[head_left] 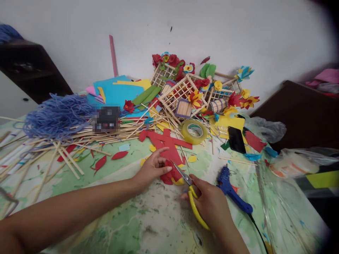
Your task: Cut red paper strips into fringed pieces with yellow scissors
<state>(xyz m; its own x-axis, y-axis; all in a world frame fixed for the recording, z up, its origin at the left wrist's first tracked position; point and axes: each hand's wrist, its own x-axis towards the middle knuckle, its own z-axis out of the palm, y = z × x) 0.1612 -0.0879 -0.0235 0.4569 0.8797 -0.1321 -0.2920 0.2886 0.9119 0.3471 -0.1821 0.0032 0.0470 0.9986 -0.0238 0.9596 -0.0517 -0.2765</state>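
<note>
My left hand rests its fingers on a crumpled red paper piece with a yellow part, seemingly pinching it. My right hand is shut on yellow-handled scissors, whose steel blades point at the red paper and nearly touch it. A blue hot glue gun lies just beyond my right hand, its black cord running toward the bottom edge. A large red paper cross shape lies beyond my left hand.
A paint-stained green and white table cover holds a heap of wooden sticks, blue yarn, wooden lattice frames, paper flowers, a tape roll, a black phone and plastic bags.
</note>
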